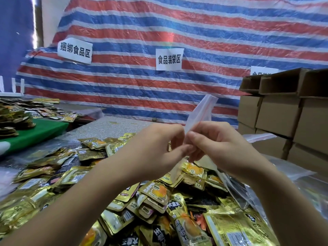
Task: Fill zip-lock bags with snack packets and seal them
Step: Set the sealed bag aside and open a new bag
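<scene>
My left hand (159, 146) and my right hand (218, 144) meet at the middle of the view, both pinching a clear zip-lock bag (200, 112) with a red seal strip. The bag's top end sticks up and to the right above my fingers; its lower part hangs down behind my hands and looks empty. Below my hands lies a big heap of gold and black snack packets (159, 196) spread over the table. The bag's opening is hidden between my fingertips.
A stack of cardboard boxes (284, 112) stands at the right. More clear zip-lock bags (291, 173) lie at the right of the heap. A green mat (40, 132) with another pile of packets (16, 116) is at the left. A striped tarp (177, 32) hangs behind.
</scene>
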